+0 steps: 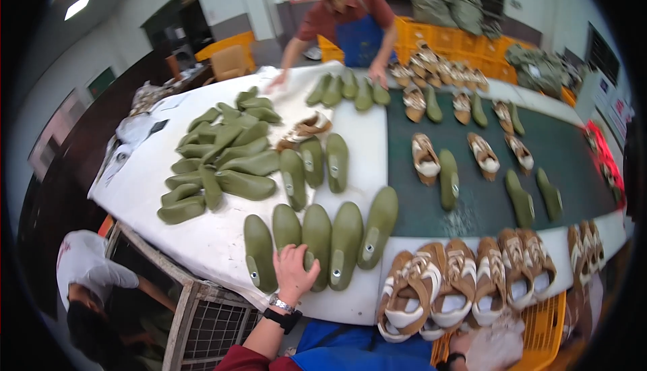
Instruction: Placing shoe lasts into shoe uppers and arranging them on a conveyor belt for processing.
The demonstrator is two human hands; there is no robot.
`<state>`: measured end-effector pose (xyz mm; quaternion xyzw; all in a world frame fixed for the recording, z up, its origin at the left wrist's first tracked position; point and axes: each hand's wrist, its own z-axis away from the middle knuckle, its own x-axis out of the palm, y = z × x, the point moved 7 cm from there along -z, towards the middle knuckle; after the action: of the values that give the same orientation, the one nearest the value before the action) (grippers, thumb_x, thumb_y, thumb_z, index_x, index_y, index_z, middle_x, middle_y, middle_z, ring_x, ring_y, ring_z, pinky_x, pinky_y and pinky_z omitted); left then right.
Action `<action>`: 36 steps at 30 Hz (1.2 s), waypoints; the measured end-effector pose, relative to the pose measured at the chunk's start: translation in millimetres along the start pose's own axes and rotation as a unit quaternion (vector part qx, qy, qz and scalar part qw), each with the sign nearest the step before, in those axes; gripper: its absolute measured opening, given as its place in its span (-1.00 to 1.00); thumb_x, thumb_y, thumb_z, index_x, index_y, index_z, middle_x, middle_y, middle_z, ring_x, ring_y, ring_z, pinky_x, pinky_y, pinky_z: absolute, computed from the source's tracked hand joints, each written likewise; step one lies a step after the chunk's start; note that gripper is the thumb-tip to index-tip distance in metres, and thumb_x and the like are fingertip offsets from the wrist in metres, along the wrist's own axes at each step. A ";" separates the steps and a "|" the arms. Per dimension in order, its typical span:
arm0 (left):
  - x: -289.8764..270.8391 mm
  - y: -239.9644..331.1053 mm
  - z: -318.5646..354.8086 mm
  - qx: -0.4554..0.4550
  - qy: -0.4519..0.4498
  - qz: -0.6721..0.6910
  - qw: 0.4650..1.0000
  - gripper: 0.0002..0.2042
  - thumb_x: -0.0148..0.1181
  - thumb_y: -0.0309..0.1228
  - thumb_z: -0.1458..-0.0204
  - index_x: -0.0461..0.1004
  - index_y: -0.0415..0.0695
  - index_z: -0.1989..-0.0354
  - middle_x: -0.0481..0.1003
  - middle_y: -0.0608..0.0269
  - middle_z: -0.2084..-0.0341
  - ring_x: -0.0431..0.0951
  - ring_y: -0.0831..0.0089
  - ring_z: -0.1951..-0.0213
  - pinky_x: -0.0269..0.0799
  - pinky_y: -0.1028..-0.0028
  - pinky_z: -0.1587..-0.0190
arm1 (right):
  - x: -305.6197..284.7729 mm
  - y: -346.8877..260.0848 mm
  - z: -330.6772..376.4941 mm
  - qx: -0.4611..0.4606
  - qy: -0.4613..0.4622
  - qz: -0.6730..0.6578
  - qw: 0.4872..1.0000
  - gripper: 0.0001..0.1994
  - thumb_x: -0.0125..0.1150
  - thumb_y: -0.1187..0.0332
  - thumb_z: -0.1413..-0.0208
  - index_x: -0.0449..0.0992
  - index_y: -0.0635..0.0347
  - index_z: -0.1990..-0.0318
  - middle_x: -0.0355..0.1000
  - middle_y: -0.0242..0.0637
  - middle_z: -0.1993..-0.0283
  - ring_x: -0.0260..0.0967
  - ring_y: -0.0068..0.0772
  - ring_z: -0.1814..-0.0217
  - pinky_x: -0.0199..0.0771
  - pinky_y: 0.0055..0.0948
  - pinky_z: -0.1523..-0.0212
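Several green shoe lasts stand in a row at the table's near edge. My left hand point(294, 273) is closed over the heel end of one green shoe last point(287, 224), close beside another last point(317, 233). My right hand point(461, 345) is low at the right, under the near row of brown-and-white sneakers point(406, 290) and beside a clear plastic bag point(497, 343). Its fingers are mostly hidden and blurred. More lasts point(337, 162) stand behind the near row, by a sneaker point(306, 128) lying on its side.
A heap of green lasts point(246, 162) covers the table's left part. Sneakers and lasts stand paired on a dark green mat point(418, 216). Across the table a co-worker in a blue apron point(364, 39) reaches over it. Another person point(94, 270) bends beside a wire-mesh cart point(212, 324). An orange crate point(549, 334) stands below.
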<state>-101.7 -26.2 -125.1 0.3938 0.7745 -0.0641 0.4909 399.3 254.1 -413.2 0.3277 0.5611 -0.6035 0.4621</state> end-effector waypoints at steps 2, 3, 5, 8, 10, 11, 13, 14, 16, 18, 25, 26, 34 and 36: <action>-0.1 -6.8 2.4 -0.021 -0.012 -0.009 1.000 -0.59 0.21 -0.20 0.21 0.44 -0.15 0.17 0.42 0.05 0.23 0.35 0.19 0.02 0.03 0.01 -0.15 | -4.7 -11.5 -2.8 0.013 -0.017 0.009 1.000 -0.75 0.17 0.29 0.13 0.54 0.27 0.32 0.48 0.05 0.31 0.41 0.13 0.19 0.40 -0.09 0.19; 1.5 -6.3 0.8 -0.024 -0.016 -0.002 1.000 -0.58 0.22 -0.21 0.21 0.44 -0.15 0.15 0.41 0.02 0.20 0.34 0.17 0.01 0.02 0.00 -0.17 | -6.0 -2.4 -3.6 0.020 0.042 -0.017 0.999 -0.77 0.16 0.30 0.13 0.55 0.22 0.32 0.47 0.05 0.31 0.40 0.14 0.20 0.40 -0.08 0.19; 2.9 -8.1 1.8 -0.021 -0.016 0.001 1.000 -0.58 0.22 -0.22 0.21 0.44 -0.15 0.15 0.41 0.03 0.20 0.34 0.16 0.00 0.02 0.00 -0.16 | -31.7 -40.7 4.6 0.063 -0.044 0.056 0.995 -0.72 0.11 0.22 0.04 0.52 0.20 0.25 0.47 0.05 0.29 0.40 0.13 0.18 0.39 -0.07 0.19; 5.2 -2.8 0.0 -0.012 -0.022 0.005 1.000 -0.58 0.22 -0.23 0.21 0.43 -0.15 0.14 0.41 0.03 0.20 0.34 0.16 0.00 0.02 0.01 -0.16 | -48.0 -51.5 11.7 0.037 0.012 -0.028 0.999 -0.69 0.08 0.17 0.01 0.51 0.17 0.20 0.46 0.07 0.26 0.39 0.12 0.17 0.39 -0.08 0.18; 5.7 0.4 0.2 -0.010 -0.023 0.007 1.000 -0.58 0.22 -0.24 0.21 0.43 -0.15 0.14 0.41 0.04 0.20 0.34 0.16 0.00 0.02 0.01 -0.16 | -43.6 -39.7 12.1 0.056 -0.005 -0.022 0.998 -0.67 0.09 0.16 0.01 0.49 0.18 0.16 0.45 0.08 0.21 0.39 0.11 0.14 0.38 -0.08 0.15; 5.5 0.6 -0.3 -0.010 -0.025 0.010 1.000 -0.59 0.22 -0.24 0.21 0.43 -0.16 0.14 0.41 0.04 0.20 0.34 0.16 0.00 0.02 0.01 -0.16 | -37.7 -33.8 10.9 0.079 -0.042 0.009 0.996 -0.66 0.09 0.17 0.01 0.48 0.20 0.16 0.44 0.09 0.21 0.38 0.11 0.13 0.38 -0.08 0.15; 4.5 -0.8 4.2 -0.016 -0.028 0.010 0.999 -0.59 0.22 -0.25 0.21 0.43 -0.16 0.14 0.41 0.05 0.20 0.34 0.16 0.00 0.02 0.00 -0.16 | -37.1 -35.6 13.3 0.097 -0.083 0.045 0.991 -0.66 0.09 0.18 0.01 0.48 0.21 0.16 0.44 0.10 0.20 0.38 0.11 0.12 0.37 -0.07 0.14; 4.4 -0.1 3.1 -0.015 -0.025 0.010 1.000 -0.59 0.22 -0.25 0.21 0.43 -0.16 0.14 0.41 0.06 0.20 0.34 0.16 0.00 0.02 0.00 -0.16 | -42.3 -40.7 14.9 0.084 -0.060 0.024 0.994 -0.66 0.10 0.18 0.01 0.48 0.23 0.17 0.44 0.09 0.21 0.38 0.11 0.13 0.37 -0.07 0.15; 3.8 -1.5 2.9 -0.018 -0.022 0.006 1.000 -0.59 0.22 -0.25 0.21 0.42 -0.16 0.15 0.41 0.07 0.20 0.34 0.16 0.01 0.02 -0.01 -0.16 | -53.5 -55.2 20.0 0.066 -0.041 0.006 0.997 -0.67 0.10 0.18 0.01 0.48 0.24 0.18 0.45 0.09 0.22 0.38 0.12 0.14 0.38 -0.07 0.15; 4.3 -1.7 2.0 -0.015 -0.022 0.007 1.000 -0.59 0.22 -0.25 0.21 0.43 -0.16 0.15 0.42 0.07 0.21 0.33 0.17 0.01 0.03 -0.02 -0.15 | -68.1 -69.5 24.1 0.051 -0.002 -0.031 0.998 -0.67 0.10 0.18 0.02 0.48 0.22 0.18 0.45 0.09 0.23 0.38 0.13 0.14 0.37 -0.06 0.16; 1.8 0.1 0.5 -0.014 -0.017 -0.001 1.000 -0.60 0.21 -0.25 0.21 0.43 -0.16 0.16 0.42 0.12 0.23 0.34 0.18 0.01 0.04 -0.02 -0.14 | -46.1 -50.0 14.9 0.071 -0.039 -0.014 0.997 -0.68 0.10 0.18 0.02 0.47 0.21 0.19 0.45 0.07 0.23 0.37 0.13 0.12 0.37 -0.06 0.18; 0.6 1.3 0.4 -0.012 -0.016 -0.001 1.000 -0.60 0.21 -0.25 0.21 0.43 -0.16 0.16 0.43 0.14 0.24 0.34 0.19 0.01 0.04 -0.01 -0.14 | -47.2 -51.3 14.6 0.048 -0.013 -0.030 0.998 -0.69 0.10 0.19 0.02 0.47 0.21 0.20 0.45 0.07 0.24 0.37 0.14 0.14 0.38 -0.06 0.19; 0.1 4.3 0.1 -0.006 -0.020 -0.005 1.000 -0.60 0.21 -0.25 0.20 0.42 -0.16 0.16 0.43 0.18 0.25 0.34 0.20 0.01 0.04 0.01 -0.14 | -30.0 -29.1 8.9 -0.019 0.062 -0.040 0.997 -0.70 0.11 0.20 0.02 0.48 0.20 0.20 0.46 0.05 0.25 0.38 0.14 0.17 0.38 -0.07 0.22; 2.7 3.7 0.1 -0.007 -0.022 -0.003 1.000 -0.60 0.21 -0.25 0.20 0.42 -0.15 0.15 0.43 0.15 0.23 0.34 0.20 0.01 0.04 0.02 -0.15 | -34.9 -32.4 12.0 -0.015 0.065 -0.042 0.997 -0.71 0.12 0.21 0.03 0.49 0.20 0.22 0.46 0.05 0.27 0.38 0.13 0.18 0.39 -0.07 0.23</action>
<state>-99.7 -22.2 -126.3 0.3865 0.7651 -0.0689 0.5104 383.3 247.2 -367.3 0.3352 0.6122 -0.5912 0.4042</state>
